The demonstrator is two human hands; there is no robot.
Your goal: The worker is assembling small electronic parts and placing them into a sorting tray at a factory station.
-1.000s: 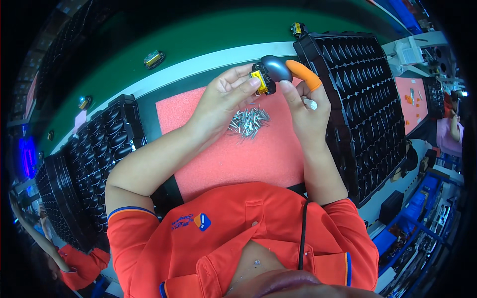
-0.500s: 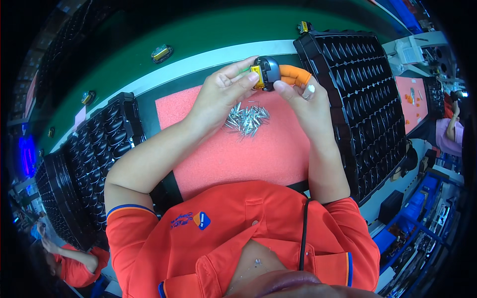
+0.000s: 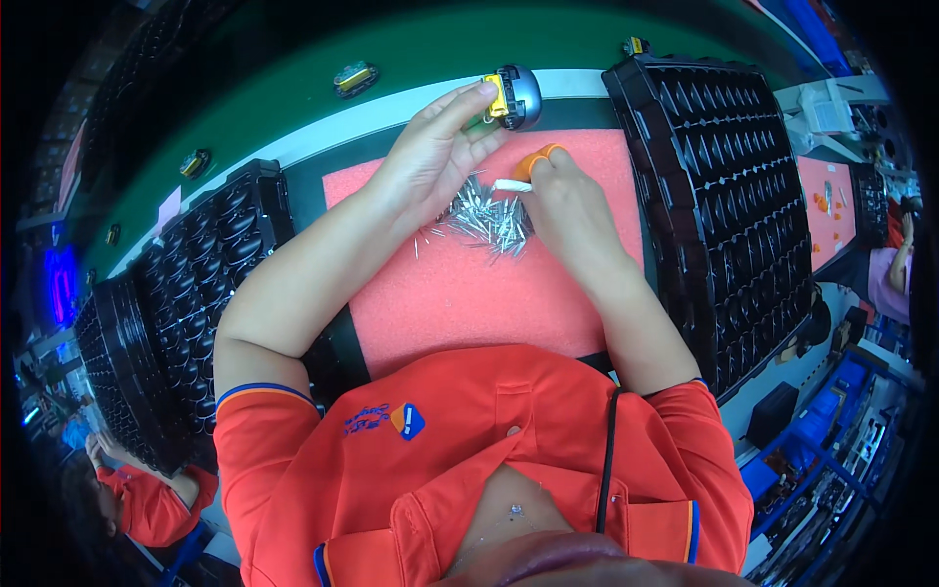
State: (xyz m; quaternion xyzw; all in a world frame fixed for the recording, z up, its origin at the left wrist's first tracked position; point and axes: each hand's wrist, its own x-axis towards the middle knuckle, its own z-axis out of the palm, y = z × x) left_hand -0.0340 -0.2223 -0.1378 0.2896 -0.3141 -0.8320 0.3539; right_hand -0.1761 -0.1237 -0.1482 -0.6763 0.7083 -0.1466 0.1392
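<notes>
A rounded dark grey plastic housing with a yellow block on its side (image 3: 520,98) is gripped between the thumb and fingers of my left hand (image 3: 438,142), above the far edge of the pink foam mat (image 3: 460,303). My right hand (image 3: 572,205) is lower, at the right side of a loose pile of thin silver metal pins (image 3: 494,225). Orange covers (image 3: 540,161) sit on some of its fingers, and a white wrap (image 3: 512,185) shows on another. Those fingers are bent together toward the pins; whatever lies between their tips is hidden.
Black moulded trays stand at the right (image 3: 734,196) and left (image 3: 210,284) of the mat. Beyond a white rail runs a green surface (image 3: 274,108) with small yellow-and-black parts (image 3: 355,78) on it. Another person in red (image 3: 156,499) is at lower left.
My right hand has let go of the housing and come down to the pins. My left hand has lifted the housing a little farther away. The parts on the green surface appear shifted right.
</notes>
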